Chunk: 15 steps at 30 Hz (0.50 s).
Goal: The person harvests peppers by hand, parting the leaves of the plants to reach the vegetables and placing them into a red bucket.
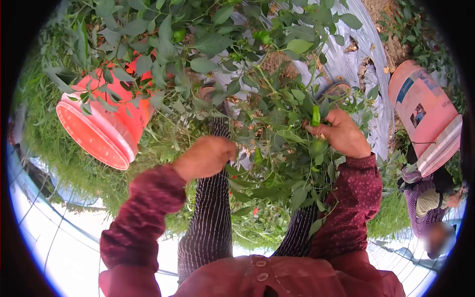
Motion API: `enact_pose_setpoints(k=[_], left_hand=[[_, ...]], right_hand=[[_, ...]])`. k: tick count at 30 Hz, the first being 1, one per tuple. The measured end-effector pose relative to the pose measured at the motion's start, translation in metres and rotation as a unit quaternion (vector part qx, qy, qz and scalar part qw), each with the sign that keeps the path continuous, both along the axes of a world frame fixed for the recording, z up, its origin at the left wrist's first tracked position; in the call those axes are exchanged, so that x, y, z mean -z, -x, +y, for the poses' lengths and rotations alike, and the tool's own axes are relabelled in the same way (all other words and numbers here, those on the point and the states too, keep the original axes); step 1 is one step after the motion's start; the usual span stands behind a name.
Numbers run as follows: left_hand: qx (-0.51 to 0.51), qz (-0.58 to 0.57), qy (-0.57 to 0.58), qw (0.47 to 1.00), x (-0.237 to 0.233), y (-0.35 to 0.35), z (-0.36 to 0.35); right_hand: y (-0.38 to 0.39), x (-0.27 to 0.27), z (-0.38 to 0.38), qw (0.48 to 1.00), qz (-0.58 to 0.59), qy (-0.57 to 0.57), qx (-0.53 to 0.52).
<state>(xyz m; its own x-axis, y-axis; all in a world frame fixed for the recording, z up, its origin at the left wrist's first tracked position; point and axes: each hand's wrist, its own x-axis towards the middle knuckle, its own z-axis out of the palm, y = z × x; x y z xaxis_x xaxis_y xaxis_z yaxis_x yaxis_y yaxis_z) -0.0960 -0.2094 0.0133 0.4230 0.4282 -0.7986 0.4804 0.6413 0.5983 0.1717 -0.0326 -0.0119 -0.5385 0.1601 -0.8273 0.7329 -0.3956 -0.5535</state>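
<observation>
A leafy pepper plant fills the space between my two hands. My right hand is closed at the plant's right side, with thumb and fingers pinched at a slim green chili pepper. Just below that hand, a rounder green pepper hangs among the leaves. My left hand is curled closed at the plant's left edge, in front of my striped trouser leg; whatever its fingers hold, if anything, is hidden. Another green pepper shows between the hands.
A red bucket leans on its side at left, partly behind leaves. Another pinkish bucket lies tilted at right. Silvery plastic sheet covers the soil. Another person is at the lower right, near wire netting.
</observation>
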Motion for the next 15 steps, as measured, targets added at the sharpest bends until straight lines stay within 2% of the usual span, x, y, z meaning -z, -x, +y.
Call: enact_pose_setpoints(k=[1, 3, 4, 6, 7, 8, 9, 10, 11, 12, 13, 15], left_hand=[[0.065, 0.049, -0.025, 0.996, 0.012, -0.01, -0.022], [0.083, 0.196, 0.019, 0.977, 0.041, -0.031, -0.055], [0.08, 0.196, 0.017, 0.977, 0.053, -0.038, -0.062], [-0.111, 0.219, 0.078, 0.966, 0.074, -0.049, -0.075], [-0.116, 0.22, 0.079, 0.965, 0.085, -0.057, -0.086], [-0.331, 0.087, 0.084, 0.936, 0.095, -0.067, -0.092], [-0.524, -0.053, 0.083, 0.846, 0.103, -0.075, -0.098], [-0.528, -0.052, 0.08, 0.844, 0.103, -0.078, -0.091], [-0.649, -0.118, 0.193, 0.727, 0.102, -0.08, -0.082], [-0.74, -0.181, 0.296, 0.577, 0.1, -0.081, -0.074], [-0.741, -0.183, 0.29, 0.578, 0.097, -0.081, -0.067], [-0.709, -0.182, 0.295, 0.614, 0.089, -0.081, -0.054]], right_hand=[[0.0, 0.0, 0.001, 1.0, -0.001, -0.001, 0.004], [-0.003, -0.001, 0.0, 1.0, -0.003, -0.002, 0.005], [-0.004, 0.001, 0.0, 1.0, -0.001, -0.006, 0.005], [-0.006, 0.001, 0.0, 1.0, 0.003, -0.01, 0.001], [-0.006, 0.0, 0.001, 1.0, -0.005, 0.0, 0.009], [-0.005, -0.001, 0.003, 1.0, -0.012, 0.008, 0.016], [-0.005, -0.001, 0.004, 1.0, -0.009, 0.006, 0.011], [-0.005, -0.001, 0.006, 1.0, -0.019, 0.019, 0.013], [-0.005, -0.002, 0.007, 0.999, -0.029, 0.03, 0.015], [-0.007, -0.002, 0.006, 0.999, -0.026, 0.028, 0.014], [-0.009, -0.001, 0.004, 0.999, 0.0, 0.011, 0.031], [-0.009, 0.001, 0.005, 0.998, 0.032, -0.013, 0.046]])
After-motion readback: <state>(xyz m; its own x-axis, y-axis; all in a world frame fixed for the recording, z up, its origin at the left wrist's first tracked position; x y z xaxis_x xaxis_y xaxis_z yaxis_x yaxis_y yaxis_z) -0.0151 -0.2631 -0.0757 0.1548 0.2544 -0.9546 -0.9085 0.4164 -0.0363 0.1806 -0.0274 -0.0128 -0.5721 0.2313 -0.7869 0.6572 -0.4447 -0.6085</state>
